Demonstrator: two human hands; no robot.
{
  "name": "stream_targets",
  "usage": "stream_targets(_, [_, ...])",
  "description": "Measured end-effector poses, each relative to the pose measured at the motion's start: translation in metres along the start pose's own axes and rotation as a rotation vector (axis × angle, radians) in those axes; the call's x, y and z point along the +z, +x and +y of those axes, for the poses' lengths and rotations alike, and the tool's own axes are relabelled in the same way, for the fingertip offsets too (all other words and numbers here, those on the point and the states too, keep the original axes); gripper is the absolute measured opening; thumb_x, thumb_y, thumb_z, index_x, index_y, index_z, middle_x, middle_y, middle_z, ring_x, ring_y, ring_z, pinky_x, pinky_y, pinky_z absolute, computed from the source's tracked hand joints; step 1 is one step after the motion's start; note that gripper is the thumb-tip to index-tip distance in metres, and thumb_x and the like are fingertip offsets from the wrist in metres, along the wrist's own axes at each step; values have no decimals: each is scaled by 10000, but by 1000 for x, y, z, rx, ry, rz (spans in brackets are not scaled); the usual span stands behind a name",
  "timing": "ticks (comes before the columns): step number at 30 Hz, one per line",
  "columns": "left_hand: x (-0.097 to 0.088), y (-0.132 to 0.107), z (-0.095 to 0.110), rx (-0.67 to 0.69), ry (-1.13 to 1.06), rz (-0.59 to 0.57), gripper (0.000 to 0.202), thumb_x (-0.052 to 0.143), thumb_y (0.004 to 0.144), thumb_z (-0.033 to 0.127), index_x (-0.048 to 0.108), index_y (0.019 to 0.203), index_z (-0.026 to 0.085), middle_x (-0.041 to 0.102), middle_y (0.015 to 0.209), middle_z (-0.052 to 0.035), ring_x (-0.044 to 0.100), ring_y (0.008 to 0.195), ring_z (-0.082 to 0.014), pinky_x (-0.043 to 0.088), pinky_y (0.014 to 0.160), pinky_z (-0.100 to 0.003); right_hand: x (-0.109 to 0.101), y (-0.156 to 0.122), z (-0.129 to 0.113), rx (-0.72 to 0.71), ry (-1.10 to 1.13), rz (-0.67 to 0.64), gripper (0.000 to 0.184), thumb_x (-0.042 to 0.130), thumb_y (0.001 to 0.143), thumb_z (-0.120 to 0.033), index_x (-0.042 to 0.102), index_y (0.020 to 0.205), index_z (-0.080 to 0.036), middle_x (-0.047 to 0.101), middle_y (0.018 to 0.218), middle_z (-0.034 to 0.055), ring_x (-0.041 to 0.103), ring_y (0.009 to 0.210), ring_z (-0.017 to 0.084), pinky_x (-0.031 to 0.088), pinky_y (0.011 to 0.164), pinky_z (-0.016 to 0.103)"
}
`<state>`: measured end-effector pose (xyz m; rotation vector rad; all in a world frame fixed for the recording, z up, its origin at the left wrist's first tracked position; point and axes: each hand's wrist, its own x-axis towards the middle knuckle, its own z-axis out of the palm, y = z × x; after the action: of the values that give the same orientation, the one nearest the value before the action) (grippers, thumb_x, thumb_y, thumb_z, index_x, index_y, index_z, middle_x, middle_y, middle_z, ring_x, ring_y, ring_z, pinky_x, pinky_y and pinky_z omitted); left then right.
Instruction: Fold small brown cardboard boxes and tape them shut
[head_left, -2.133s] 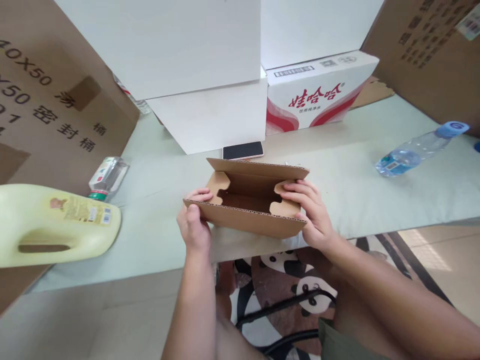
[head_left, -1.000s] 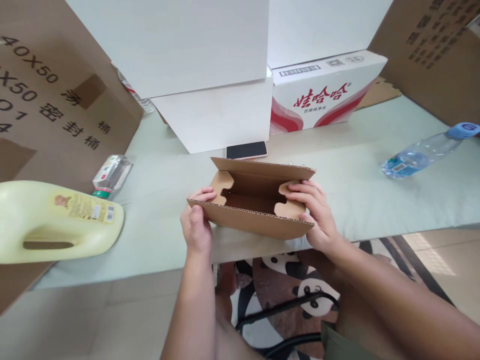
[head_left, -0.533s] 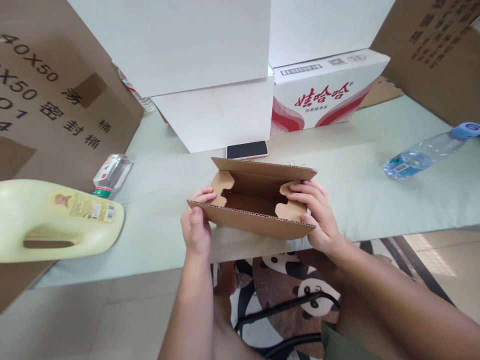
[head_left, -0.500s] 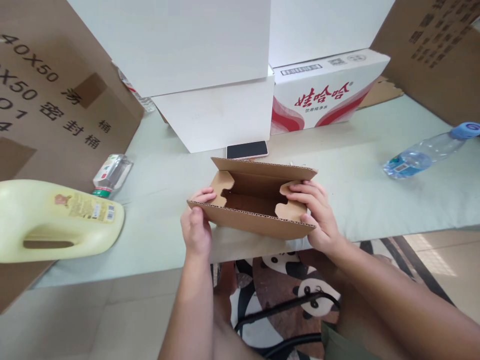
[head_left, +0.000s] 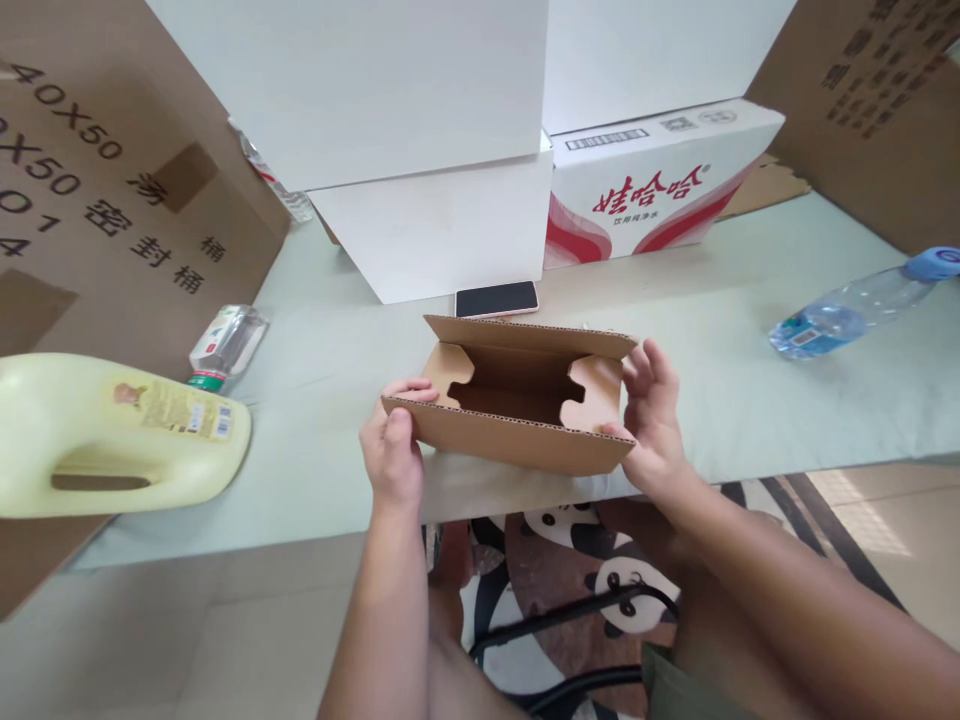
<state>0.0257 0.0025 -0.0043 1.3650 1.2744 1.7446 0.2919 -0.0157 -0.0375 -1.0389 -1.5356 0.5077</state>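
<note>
A small brown cardboard box (head_left: 517, 445) stands upright in front of me at the table's near edge, its top open. Its long front and back flaps tilt outward, and the notched end flaps (head_left: 596, 392) are raised. My left hand (head_left: 394, 440) grips the left end, thumb on the front flap and fingers over the end. At the right end is my right hand (head_left: 652, 425), with its fingers stretched and lifted off the end flap. Its thumb still touches the front right corner. The inside looks bare; the bottom is in shadow.
Behind the box lies a phone (head_left: 496, 299) beside large white boxes (head_left: 450, 230). A red-and-white carton (head_left: 637, 195) stands at the back. A clear water bottle (head_left: 825, 318) lies right; a yellow jug (head_left: 180, 440) and a green-capped bottle (head_left: 225, 345) lie left on the pale tablecloth (head_left: 315, 420).
My right hand's fingers have come off the right end flap and spread outward, and that flap now stands more upright. The left hand keeps its grip.
</note>
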Motion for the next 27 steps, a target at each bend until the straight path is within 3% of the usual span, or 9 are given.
stream_targets(3, [1,0,-1,-49,17,35,342,656,839,520,726,881,187,685,973,-76,634,916,-204,507,813,-317,0,4,0,21,97,-60,786,577,927,-435,121,1564,-374,427,1512,114,533,1320,275,496,1064,509])
stream_targets(6, [3,2,-2,-21,18,80,456,751,783,440,632,1185,260,676,1085,-49,621,906,-162,505,832,-290,-2,6,-6,-8,89,-65,525,544,950,-369,375,1447,-358,520,1405,99,567,1270,268,510,1046,495])
stream_targets(8, [4,3,-2,18,48,51,516,748,789,424,610,1270,295,652,1233,-62,626,1019,-178,497,937,-325,-5,5,-9,-31,81,-67,303,502,966,-347,563,1261,-327,542,1377,80,535,1315,280,458,1102,523])
stream_targets(13, [3,7,3,-19,139,-96,213,636,872,360,794,956,246,667,1281,-71,558,1288,-273,399,1137,-433,-11,3,-3,-13,138,-111,323,419,977,-415,687,1113,-296,548,1427,53,461,1408,328,368,1167,583])
stream_targets(15, [0,10,4,-74,122,-65,200,654,834,339,807,920,243,686,1255,-69,569,1278,-287,403,1134,-449,-11,4,3,12,133,-94,382,437,971,-468,628,1262,-313,485,1519,50,419,1446,326,351,1183,579])
stream_targets(18, [-8,18,3,-236,-8,69,197,696,728,319,806,863,226,721,1189,-76,595,1232,-302,430,1089,-448,-6,4,13,126,106,-55,586,482,958,-532,392,1503,-334,355,1628,65,373,1485,306,333,1201,564])
stream_targets(22, [-18,26,1,-434,-182,313,283,733,628,333,788,876,209,755,1045,-65,661,1032,-252,520,856,-350,3,2,15,313,107,-300,710,465,967,-574,275,1582,-274,366,1624,113,361,1498,302,357,1196,544])
stream_targets(25, [-14,24,0,-461,-181,402,300,715,638,330,767,902,198,758,1013,-44,669,936,-193,507,746,-272,8,2,8,246,171,-338,813,430,975,-597,57,1629,-289,210,1686,90,304,1528,271,348,1212,512])
stream_targets(27, [-6,18,-1,-551,-140,375,261,698,641,327,748,857,188,753,908,-29,668,830,-169,487,660,-249,9,3,4,146,184,-292,760,391,981,-618,103,1623,-331,230,1682,56,313,1525,259,342,1219,510])
